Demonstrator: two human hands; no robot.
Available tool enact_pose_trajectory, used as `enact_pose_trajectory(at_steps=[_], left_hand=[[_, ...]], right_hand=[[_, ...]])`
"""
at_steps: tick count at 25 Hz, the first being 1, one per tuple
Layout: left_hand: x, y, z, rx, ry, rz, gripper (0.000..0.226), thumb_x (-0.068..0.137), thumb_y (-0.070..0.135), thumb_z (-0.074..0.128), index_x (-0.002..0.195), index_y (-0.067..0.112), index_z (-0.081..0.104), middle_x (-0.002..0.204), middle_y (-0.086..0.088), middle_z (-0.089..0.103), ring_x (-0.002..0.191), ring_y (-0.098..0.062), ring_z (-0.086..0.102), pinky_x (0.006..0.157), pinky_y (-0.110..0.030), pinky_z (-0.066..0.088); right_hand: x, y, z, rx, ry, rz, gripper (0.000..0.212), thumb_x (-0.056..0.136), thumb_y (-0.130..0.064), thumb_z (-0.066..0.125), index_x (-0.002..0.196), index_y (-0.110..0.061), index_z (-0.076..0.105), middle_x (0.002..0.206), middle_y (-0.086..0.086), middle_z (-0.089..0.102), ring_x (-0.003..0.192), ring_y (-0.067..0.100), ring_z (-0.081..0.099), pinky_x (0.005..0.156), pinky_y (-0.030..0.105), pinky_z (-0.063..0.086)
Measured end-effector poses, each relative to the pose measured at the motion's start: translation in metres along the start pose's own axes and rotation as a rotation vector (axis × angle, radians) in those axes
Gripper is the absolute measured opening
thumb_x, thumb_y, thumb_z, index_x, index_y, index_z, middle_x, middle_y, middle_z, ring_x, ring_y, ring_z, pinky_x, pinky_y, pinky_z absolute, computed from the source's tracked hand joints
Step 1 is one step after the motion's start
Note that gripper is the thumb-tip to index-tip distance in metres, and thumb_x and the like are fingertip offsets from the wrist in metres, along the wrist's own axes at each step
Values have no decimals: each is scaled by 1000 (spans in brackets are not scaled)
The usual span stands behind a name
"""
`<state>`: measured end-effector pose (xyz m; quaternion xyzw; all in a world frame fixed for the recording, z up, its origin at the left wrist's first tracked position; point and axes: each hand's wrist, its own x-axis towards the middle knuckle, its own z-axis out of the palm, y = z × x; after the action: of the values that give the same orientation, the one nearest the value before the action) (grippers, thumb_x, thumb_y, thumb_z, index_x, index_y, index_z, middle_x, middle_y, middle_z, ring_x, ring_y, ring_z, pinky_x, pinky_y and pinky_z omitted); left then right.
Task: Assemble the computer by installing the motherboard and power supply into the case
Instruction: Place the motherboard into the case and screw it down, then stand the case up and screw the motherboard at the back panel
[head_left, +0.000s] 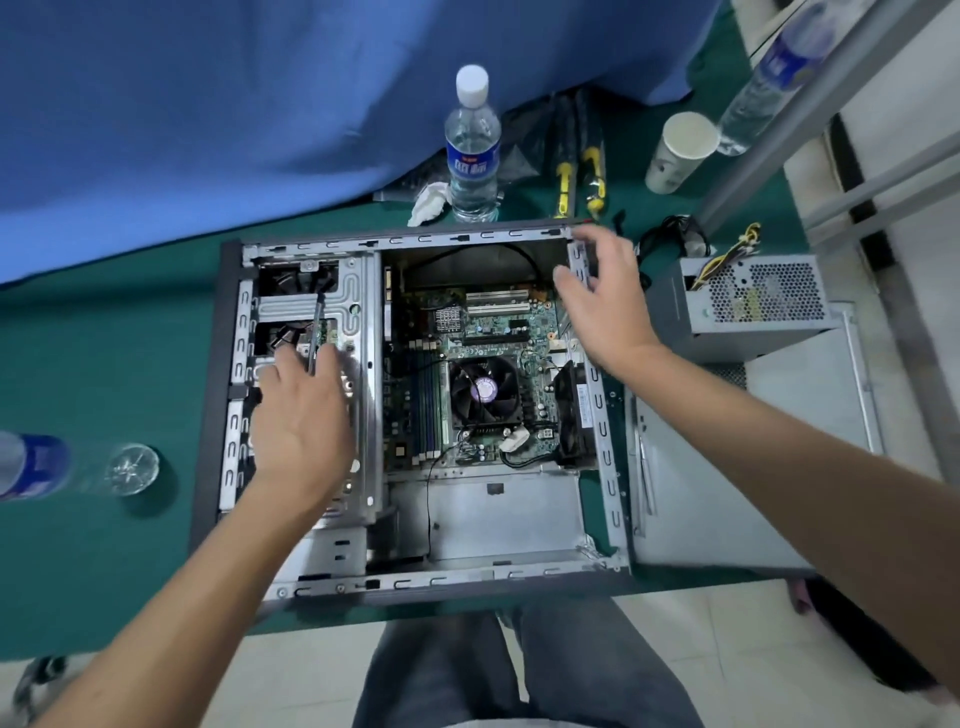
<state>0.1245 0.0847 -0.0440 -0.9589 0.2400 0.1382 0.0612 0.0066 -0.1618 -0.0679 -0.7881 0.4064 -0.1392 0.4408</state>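
Note:
An open metal computer case lies flat on the green table. The motherboard with its black CPU fan sits inside it, right of the drive cage. The grey power supply with yellow and black wires stands outside the case, to its right. My left hand rests on the drive cage with a thin screwdriver between its fingers. My right hand hovers at the case's far right corner, fingers spread and relaxed near the rear frame.
A water bottle stands just behind the case, with crumpled tissue beside it. Yellow-handled tools and a paper cup lie further back. The case side panel lies to the right. Another bottle lies on its side at left.

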Motion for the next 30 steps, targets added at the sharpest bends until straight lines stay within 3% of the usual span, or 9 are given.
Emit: enact_pose_trajectory(at_steps=[5, 8, 11, 15, 18, 20, 23, 27, 30], left_hand=[[-3, 14, -15, -426, 182, 217, 43, 89, 2, 58, 131, 10, 50, 118, -13, 48, 91, -26, 52, 75, -32, 40], [6, 56, -20, -844, -14, 233, 36, 91, 15, 67, 125, 19, 55, 112, -1, 50, 84, -16, 57, 77, -28, 51], [-2, 104, -15, -1331, -263, 124, 31, 90, 12, 70, 119, 17, 60, 99, -3, 53, 84, -22, 60, 64, -33, 58], [-22, 130, 11, -1530, -213, 215, 19, 94, 22, 67, 109, 25, 55, 89, 10, 57, 79, -18, 63, 63, -31, 59], [-28, 115, 42, -1044, -6, 479, 11, 95, 24, 59, 101, 25, 51, 91, 12, 56, 83, -15, 56, 72, -21, 48], [-29, 103, 65, -401, 165, 811, 16, 88, 22, 68, 100, 15, 59, 98, 0, 56, 91, -20, 51, 77, -30, 45], [-17, 103, 89, 95, 249, 1153, 20, 83, 30, 74, 89, 12, 65, 95, -5, 58, 95, -28, 53, 85, -42, 38], [-9, 109, 114, 185, 327, 1206, 17, 87, 33, 74, 86, 18, 69, 88, 2, 60, 90, -23, 53, 93, -43, 40], [-6, 118, 124, 125, 387, 1158, 19, 87, 34, 75, 80, 17, 70, 82, 4, 62, 87, -23, 55, 94, -46, 35]], right_hand=[[-42, -7, -16, 136, 13, 65, 20, 98, -19, 56, 118, -21, 56, 112, -9, 54, 100, -2, 53, 91, 24, 49], [-67, -13, -25, 123, -93, -61, 13, 95, -32, 57, 106, -26, 61, 99, -19, 58, 93, -3, 55, 81, 19, 47], [-79, -13, -34, 155, -398, 12, 52, 87, -55, 59, 132, -31, 50, 104, -17, 57, 85, 1, 61, 73, 20, 49], [-85, 10, -44, 210, -559, 123, 49, 98, -25, 57, 144, -29, 41, 108, -7, 54, 77, 11, 65, 67, 28, 55], [-88, 42, -65, 405, -375, 196, 39, 92, -14, 53, 131, -17, 53, 93, -4, 64, 62, 11, 61, 59, 27, 54], [-94, 68, -81, 401, -245, 215, 21, 88, -21, 56, 109, -24, 60, 68, -10, 62, 55, 10, 56, 53, 25, 50], [-104, 107, -84, 252, -147, 253, 9, 94, -27, 60, 85, -26, 58, 59, -7, 53, 51, 8, 53, 51, 21, 47], [-116, 146, -67, 73, -142, 283, 16, 97, -30, 57, 88, -17, 53, 66, -1, 51, 58, 16, 51, 55, 35, 48], [-116, 170, -59, -183, -118, 116, 17, 99, -35, 54, 93, -19, 53, 70, 0, 54, 61, 21, 51, 58, 38, 44]])
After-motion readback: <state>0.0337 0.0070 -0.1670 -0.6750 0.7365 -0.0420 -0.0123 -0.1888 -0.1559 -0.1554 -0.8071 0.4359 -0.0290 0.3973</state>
